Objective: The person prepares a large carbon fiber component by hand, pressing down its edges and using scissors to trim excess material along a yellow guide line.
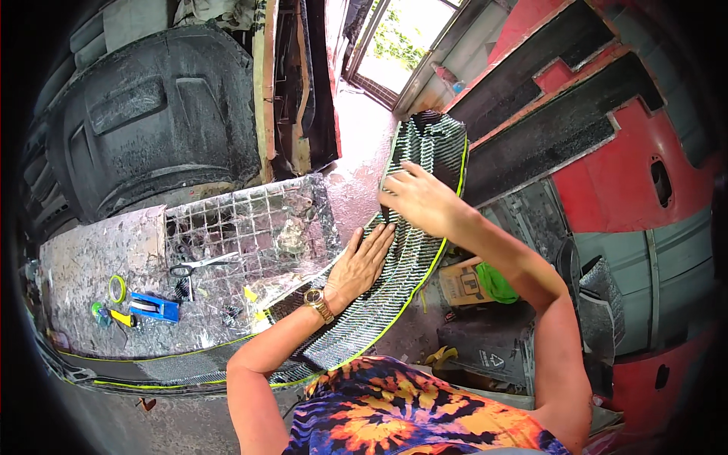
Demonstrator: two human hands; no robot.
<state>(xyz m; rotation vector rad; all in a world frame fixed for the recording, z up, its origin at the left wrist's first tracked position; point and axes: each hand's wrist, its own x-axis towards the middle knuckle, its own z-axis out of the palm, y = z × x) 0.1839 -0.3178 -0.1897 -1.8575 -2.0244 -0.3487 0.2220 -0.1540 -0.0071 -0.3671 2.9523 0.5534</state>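
A long strip of black and silver woven carbon fibre cloth [413, 250] lies over a long curved part, with yellow-green tape along its edges. My left hand [362, 265], with a gold watch at the wrist, rests flat on the cloth, fingers stretched toward the far end. Farther up, my right hand [426, 199] bends its fingers over the left edge of the cloth; its thumb is hidden. At the far tip, the cloth looks dark and rumpled [432, 121].
Scissors [201, 263], a yellow tape roll [117, 288], and a blue tape dispenser [155, 306] lie on the stained worktable [91, 250]. A black hood-shaped panel [159, 114] stands behind. At right are red panels [622, 174] and a cardboard box [462, 284] beside green plastic [497, 284].
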